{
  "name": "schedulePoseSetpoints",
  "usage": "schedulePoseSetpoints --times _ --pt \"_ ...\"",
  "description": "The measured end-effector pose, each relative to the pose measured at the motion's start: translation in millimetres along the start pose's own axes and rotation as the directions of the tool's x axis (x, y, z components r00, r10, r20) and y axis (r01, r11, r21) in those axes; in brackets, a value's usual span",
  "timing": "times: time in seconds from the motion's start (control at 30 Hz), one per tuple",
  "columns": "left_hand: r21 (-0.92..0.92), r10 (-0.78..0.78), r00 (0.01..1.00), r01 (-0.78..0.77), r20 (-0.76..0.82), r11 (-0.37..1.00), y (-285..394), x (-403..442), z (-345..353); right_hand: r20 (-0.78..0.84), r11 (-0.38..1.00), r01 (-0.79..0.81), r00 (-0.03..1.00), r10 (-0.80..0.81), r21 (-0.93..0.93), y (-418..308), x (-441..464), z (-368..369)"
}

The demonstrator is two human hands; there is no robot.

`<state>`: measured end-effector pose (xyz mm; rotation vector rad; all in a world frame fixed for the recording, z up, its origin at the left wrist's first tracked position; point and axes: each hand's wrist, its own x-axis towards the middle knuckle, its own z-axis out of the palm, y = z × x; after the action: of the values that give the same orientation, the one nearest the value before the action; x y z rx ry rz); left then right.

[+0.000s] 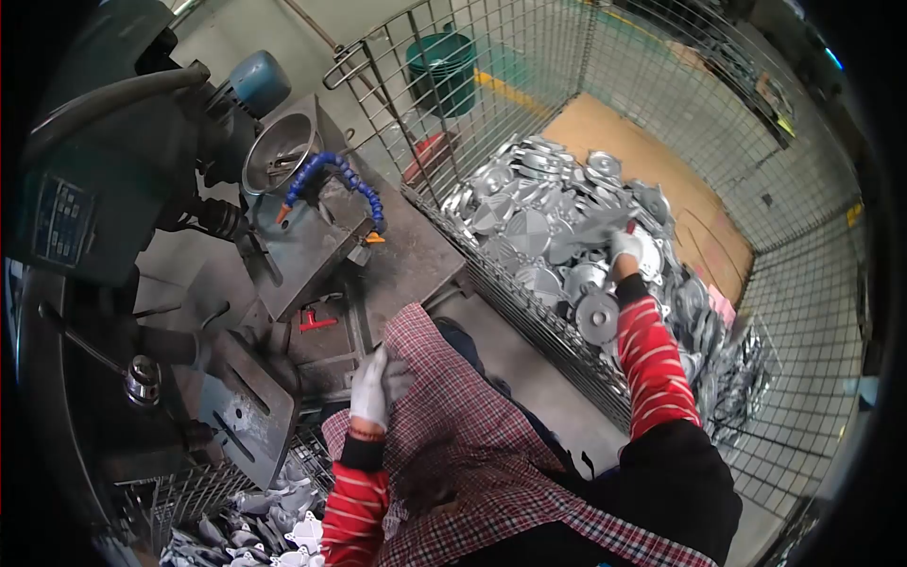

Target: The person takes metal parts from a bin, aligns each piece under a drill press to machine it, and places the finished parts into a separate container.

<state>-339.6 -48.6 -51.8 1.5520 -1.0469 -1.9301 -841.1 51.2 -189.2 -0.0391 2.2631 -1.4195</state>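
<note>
My right hand [625, 248], in a white glove, reaches into a large wire cage and touches the heap of grey metal castings [529, 231]. Its fingers look bent; a small red spot shows at their tips and a blurred grey piece lies beside them, so what they hold is unclear. Round, flanged discs [597, 317] make up much of the heap. Above my checked apron [453, 378], near the machine bench, my left hand [375, 387] is also gloved. Its fingers are loosely apart, with nothing seen in them.
On the left stands a drill-like machine [85, 208] with a blue coolant hose [331, 165] and a metal bowl [282, 151] on its table. The wire cage [529, 321] has a cardboard lining [652, 161]. More castings [265, 529] fill a basket at lower left.
</note>
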Motion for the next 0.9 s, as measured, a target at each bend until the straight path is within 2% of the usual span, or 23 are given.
schedulePoseSetpoints --times 0.03,0.07,0.1,0.13,0.17,0.23,0.3,0.33,0.4,0.47,0.5,0.53,0.57,0.6,0.63,0.67,0.7,0.73,0.77,0.8,0.83,0.87,0.9 --pt "-0.001 0.002 1.000 -0.002 -0.019 1.000 -5 -3 -10 -0.085 0.986 0.068 0.993 -0.081 -0.151 16 42 -1" --pt "-0.025 -0.028 0.998 0.027 -0.059 0.999 -9 -5 -18 -0.027 0.996 -0.076 0.997 0.074 -0.055 16 76 0" --pt "-0.046 -0.060 0.993 0.056 -0.097 0.997 -10 -4 -21 -0.013 0.972 -0.113 0.993 0.118 0.208 7 85 2" --pt "-0.037 -0.058 0.992 0.054 -0.109 0.998 -10 -2 -23 0.053 0.916 -0.175 0.984 0.168 0.362 14 116 9" --pt "-0.054 -0.063 0.992 0.058 -0.108 0.997 -10 1 -24 0.004 0.931 -0.140 0.989 0.147 0.338 40 172 21" --pt "-0.002 -0.056 0.985 0.057 -0.166 0.998 -6 6 -18 0.098 0.972 -0.148 0.981 0.168 -0.183 97 271 54" --pt "0.061 -0.042 0.986 0.052 -0.158 0.997 -8 13 -11 0.038 0.828 0.042 0.999 -0.025 -0.559 57 183 80" --pt "0.108 -0.018 0.989 0.034 -0.144 0.994 -11 16 -8 0.074 0.732 0.123 0.992 -0.100 -0.670 50 156 94" --pt "0.163 0.058 0.995 -0.044 -0.081 0.986 -19 16 2 0.200 0.596 0.266 0.964 -0.177 -0.758 43 112 123" --pt "0.346 0.156 0.987 -0.136 -0.029 0.928 -41 20 0 0.331 0.583 0.353 0.932 -0.149 -0.731 32 72 138" --pt "0.519 0.232 0.972 -0.188 -0.022 0.834 -30 4 17 0.422 0.688 0.340 0.905 -0.053 -0.641 8 38 127" --pt "0.754 0.492 0.866 -0.382 0.091 0.534 -33 -2 23 0.506 0.782 0.286 0.861 0.043 -0.553 -19 0 115" --pt "0.791 0.516 0.839 -0.430 0.172 0.436 -36 -7 28 0.520 0.713 0.484 0.832 -0.195 -0.507 -2 6 122" --pt "0.820 0.535 0.812 -0.461 0.235 0.338 -40 -16 34 0.569 0.657 0.535 0.800 -0.192 -0.531 -48 -40 107" --pt "0.865 0.476 0.835 -0.431 0.275 0.256 -40 -22 39 0.598 0.606 0.720 0.662 -0.452 -0.339 -73 -79 100" --pt "0.906 0.417 0.864 -0.383 0.283 0.180 -39 -26 40 0.637 0.550 0.773 0.602 -0.481 -0.316 -87 -107 105" --pt "0.903 0.432 0.860 -0.383 0.273 0.192 -44 -27 36 0.673 0.492 0.821 0.540 -0.506 -0.288 -99 -135 108" --pt "0.904 0.455 0.856 -0.371 0.245 0.213 -53 -25 27 0.717 0.347 0.919 0.370 -0.591 -0.188 -94 -142 124" --pt "0.874 0.533 0.812 -0.418 0.237 0.248 -65 -22 17 0.744 0.268 0.948 0.304 -0.595 -0.173 -88 -153 139" --pt "0.844 0.610 0.761 -0.463 0.222 0.271 -73 -27 -2 0.796 0.197 0.964 0.257 -0.548 -0.176 -87 -169 148" --pt "0.860 0.646 0.759 -0.379 0.078 0.341 -74 -52 -27 0.843 0.126 0.978 0.208 -0.497 -0.167 -86 -183 159" --pt "0.841 0.687 0.727 -0.359 -0.021 0.405 -68 -78 -50 0.867 0.069 0.968 0.246 -0.432 -0.240 -85 -200 158" --pt "0.820 0.721 0.687 -0.359 -0.091 0.446 -62 -95 -77 0.888 0.155 0.964 0.259 -0.379 -0.215 -91 -224 150"
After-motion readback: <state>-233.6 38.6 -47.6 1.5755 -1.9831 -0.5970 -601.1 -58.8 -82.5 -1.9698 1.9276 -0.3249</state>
